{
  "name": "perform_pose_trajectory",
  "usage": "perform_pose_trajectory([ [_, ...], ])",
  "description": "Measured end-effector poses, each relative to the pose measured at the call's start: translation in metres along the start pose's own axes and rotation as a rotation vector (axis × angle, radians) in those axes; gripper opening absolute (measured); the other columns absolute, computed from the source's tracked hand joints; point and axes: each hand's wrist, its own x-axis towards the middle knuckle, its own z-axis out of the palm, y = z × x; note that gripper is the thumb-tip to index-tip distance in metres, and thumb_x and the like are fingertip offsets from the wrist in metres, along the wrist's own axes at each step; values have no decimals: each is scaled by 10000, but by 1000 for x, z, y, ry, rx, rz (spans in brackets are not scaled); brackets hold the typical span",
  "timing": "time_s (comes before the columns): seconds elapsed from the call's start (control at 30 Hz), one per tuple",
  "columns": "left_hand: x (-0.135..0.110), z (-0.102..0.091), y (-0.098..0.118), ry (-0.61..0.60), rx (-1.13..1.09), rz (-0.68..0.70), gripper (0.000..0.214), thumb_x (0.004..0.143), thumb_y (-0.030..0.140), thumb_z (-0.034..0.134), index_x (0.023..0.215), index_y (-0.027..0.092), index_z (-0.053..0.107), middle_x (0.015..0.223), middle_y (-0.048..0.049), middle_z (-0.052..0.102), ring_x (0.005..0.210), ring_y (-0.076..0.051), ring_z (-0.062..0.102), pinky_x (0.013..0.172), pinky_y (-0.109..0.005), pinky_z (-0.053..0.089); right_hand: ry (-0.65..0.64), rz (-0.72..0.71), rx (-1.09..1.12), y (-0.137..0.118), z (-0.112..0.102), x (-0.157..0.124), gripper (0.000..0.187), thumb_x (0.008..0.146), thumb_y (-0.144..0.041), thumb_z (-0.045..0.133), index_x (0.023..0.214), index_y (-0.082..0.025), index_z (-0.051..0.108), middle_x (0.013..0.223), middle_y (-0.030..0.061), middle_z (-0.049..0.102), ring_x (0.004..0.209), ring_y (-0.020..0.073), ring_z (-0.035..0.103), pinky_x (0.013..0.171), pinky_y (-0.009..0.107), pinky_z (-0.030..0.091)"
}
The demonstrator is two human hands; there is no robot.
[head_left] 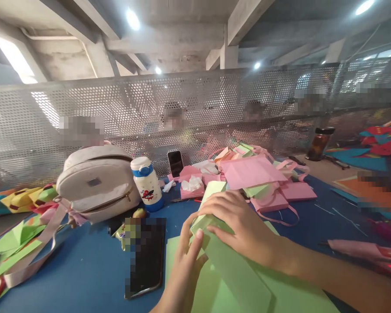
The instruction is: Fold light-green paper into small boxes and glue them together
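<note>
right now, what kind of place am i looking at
Probably a shared paper-craft workshop in an industrial hall. The left hand grips and the right hand presses green paper on a blue table, pink paper bags with ribbon handles are piled behind, and a perforated metal screen divides off other people.

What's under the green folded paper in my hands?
Under the folded paper lies a flat light green sheet on the blue table. The left hand and right hand cover its upper end.

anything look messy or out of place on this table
Nothing spilled or broken. The pink paper bags behind the green paper lie in a loose, crooked heap with handles trailing, and green strips lie tangled with ribbon at far left.
</note>
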Motion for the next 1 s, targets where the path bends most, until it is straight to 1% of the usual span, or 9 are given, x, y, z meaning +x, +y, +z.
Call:
perform_pose_trajectory([
  [0.13, 9, -10, -13, -18, 27, -18, 657, 785, 553, 717, 1348, 298, 494, 1311, -112, 593, 1179, -329, 580, 915, -434, 486, 44, 5, -16, 7, 6, 1, 83, 947, -179, 618, 993, -239, 653, 1008, -18, 720, 1010, 195, 579, 945, 360, 299],
  [0.27, 12, -21, -29, -71, 111, 133, 704, 780, 542, 728, 1393, 320, 461, 1470, -107, 479, 1276, -357, 503, 954, -439, 490, 65, 14, -31, 11, 10, 4, 75, 944, -181, 633, 921, -244, 668, 928, -37, 725, 964, 178, 582, 922, 352, 281],
  [0.37, 8, -24, -42, -88, 142, 209, 807, 814, 538, 695, 1498, 345, 313, 1502, -114, 443, 1320, -370, 471, 1001, -466, 468, 78, -10, -44, 12, 13, 4, 74, 946, -194, 638, 899, -244, 666, 904, -44, 722, 968, 178, 576, 933, 355, 269],
  [0.43, 6, -24, -50, -107, 121, 240, 881, 822, 592, 657, 1541, 331, 219, 1508, -128, 430, 1342, -375, 454, 1054, -488, 427, 73, -32, -52, 12, 15, 3, 82, 949, -200, 637, 886, -244, 667, 883, -46, 719, 953, 176, 574, 928, 355, 271],
  [0.53, 6, -23, -57, -133, 102, 268, 931, 822, 613, 644, 1558, 317, 158, 1546, -123, 388, 1405, -371, 381, 1120, -483, 364, 64, -46, -49, 13, 15, 4, 85, 944, -189, 645, 886, -247, 670, 870, -50, 715, 935, 169, 573, 925, 354, 276],
  [0.67, 10, -25, -61, -124, 49, 242, 950, 801, 631, 651, 1554, 322, 163, 1544, -121, 394, 1414, -373, 372, 1132, -487, 349, 65, -38, -66, 13, 12, 4, 82, 933, -195, 662, 868, -243, 674, 853, -52, 710, 946, 164, 573, 961, 364, 273],
  [0.77, 14, -31, -65, -70, 32, 183, 942, 753, 671, 676, 1521, 343, 240, 1484, -120, 443, 1390, -376, 403, 1110, -485, 373, 22, -54, -92, 12, 9, 2, 96, 942, -189, 642, 864, -235, 675, 833, -47, 697, 952, 154, 570, 1009, 371, 275],
  [0.9, 18, -36, -69, -18, 38, 136, 874, 719, 577, 766, 1450, 365, 337, 1351, -118, 523, 1358, -377, 443, 1031, -466, 444, -41, -84, -110, 11, 7, 2, 115, 953, -179, 611, 864, -222, 670, 830, -31, 688, 948, 157, 571, 1014, 367, 308],
  [1.0, 19, -36, -70, -11, 18, 154, 957, 625, 543, 847, 1425, 363, 353, 1343, -125, 514, 1349, -387, 444, 976, -434, 481, -35, -72, -112, 11, 6, 4, 129, 954, -174, 608, 847, -216, 668, 833, -35, 690, 918, 150, 581, 1013, 371, 314],
])
